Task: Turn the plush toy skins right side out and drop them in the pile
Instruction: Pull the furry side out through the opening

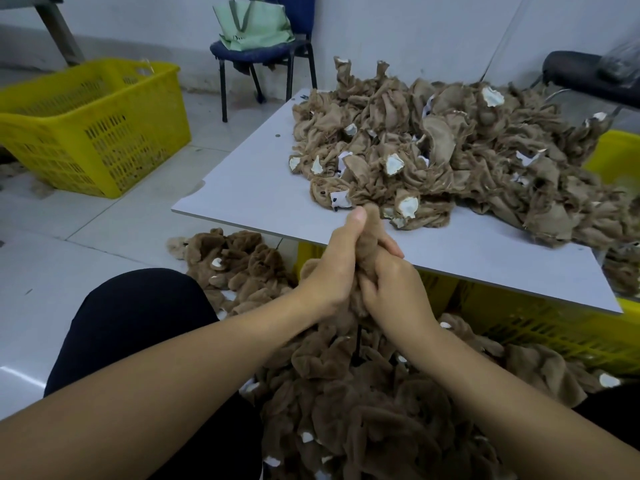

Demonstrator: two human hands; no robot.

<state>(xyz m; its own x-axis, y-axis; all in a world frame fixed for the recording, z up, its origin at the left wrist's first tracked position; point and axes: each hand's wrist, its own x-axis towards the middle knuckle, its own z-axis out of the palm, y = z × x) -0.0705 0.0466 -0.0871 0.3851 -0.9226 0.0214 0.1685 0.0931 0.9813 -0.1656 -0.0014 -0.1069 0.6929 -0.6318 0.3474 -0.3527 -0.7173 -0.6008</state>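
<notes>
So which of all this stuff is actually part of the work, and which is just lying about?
Part of the job:
- brown plush skin gripped by left hand and right hand
- heap of inside-out tan skins on the grey board
- pile of fluffy brown turned skins below

Just lying about:
- yellow plastic crate
- blue chair holding a green bag

A flat pale-grey rectangular board tabletop point(249, 188) carries a heap of inside-out tan fabric toy skins with white patches point(450, 150). Beneath it, on the pale tiled floor point(114, 223), lies a pile of fuzzy brown plush skins point(239, 265) near a yellow slotted plastic crate point(93, 133).
</notes>
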